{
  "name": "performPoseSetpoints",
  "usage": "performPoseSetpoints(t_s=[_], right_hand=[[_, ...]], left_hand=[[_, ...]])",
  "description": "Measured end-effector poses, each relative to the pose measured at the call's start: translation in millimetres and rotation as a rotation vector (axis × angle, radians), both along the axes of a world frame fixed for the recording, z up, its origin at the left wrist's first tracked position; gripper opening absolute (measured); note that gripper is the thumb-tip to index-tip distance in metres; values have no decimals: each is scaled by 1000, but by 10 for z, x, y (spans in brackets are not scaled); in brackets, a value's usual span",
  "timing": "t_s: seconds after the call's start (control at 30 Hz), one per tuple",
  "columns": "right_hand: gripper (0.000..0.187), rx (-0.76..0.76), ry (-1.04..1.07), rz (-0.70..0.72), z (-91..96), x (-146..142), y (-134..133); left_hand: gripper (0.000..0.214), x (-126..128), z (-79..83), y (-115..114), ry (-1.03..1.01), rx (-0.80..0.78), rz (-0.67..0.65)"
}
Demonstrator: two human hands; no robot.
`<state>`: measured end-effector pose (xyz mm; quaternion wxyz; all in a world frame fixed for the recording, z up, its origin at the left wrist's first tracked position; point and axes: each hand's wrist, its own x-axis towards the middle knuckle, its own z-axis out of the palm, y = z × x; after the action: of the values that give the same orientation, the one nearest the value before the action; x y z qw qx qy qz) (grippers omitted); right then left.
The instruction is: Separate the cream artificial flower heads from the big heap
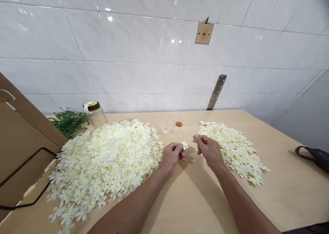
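Note:
My left hand (172, 155) is closed, pinching a small white artificial flower (184, 145) at its fingertips. It hovers just right of a large heap of the same white flowers (108, 158) on the wooden table (195, 199). My right hand (208, 149) is closed in a pinch a little to the right, at the near-left edge of a smaller, flatter pile of flowers (231, 148). What its fingers hold is too small to make out.
Behind the big heap stand a clear jar with a brown lid (95, 114) and green plastic foliage (69, 122). A cardboard box (23, 141) leans at left. A small clear cup (166, 127) sits mid-table. A black bag (317, 157) lies at right. White tiled wall behind.

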<state>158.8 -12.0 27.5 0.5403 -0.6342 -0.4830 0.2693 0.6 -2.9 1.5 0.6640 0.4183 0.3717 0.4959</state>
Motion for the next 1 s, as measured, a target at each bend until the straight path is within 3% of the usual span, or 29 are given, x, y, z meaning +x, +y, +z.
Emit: performPoseSetpoints(t_s=[0.1,0.17,0.27,0.33,0.43,0.53,0.67,1.0], right_hand=[[43,31,-98,-30,170,-90,25],[42,36,-169,66,330,-228,26],[43,10,-196,369,530,-405,29],[40,26,-247,356,562,-426,42],[29,110,-404,199,432,-323,56],[23,140,-511,213,210,-201,33],[24,128,-464,266,7,-160,-18],[22,192,-439,222,-74,-131,-40]], left_hand=[[31,-12,24,-7,2,-11,5],[31,-22,44,-16,-5,-13,11],[32,-37,54,-21,-38,7,1],[31,-44,43,-10,-51,4,0],[30,-45,14,25,-39,-33,15],[30,-41,-7,56,-34,-40,18],[27,-37,-14,58,-49,-40,3],[31,-27,-58,50,-115,-61,-47]])
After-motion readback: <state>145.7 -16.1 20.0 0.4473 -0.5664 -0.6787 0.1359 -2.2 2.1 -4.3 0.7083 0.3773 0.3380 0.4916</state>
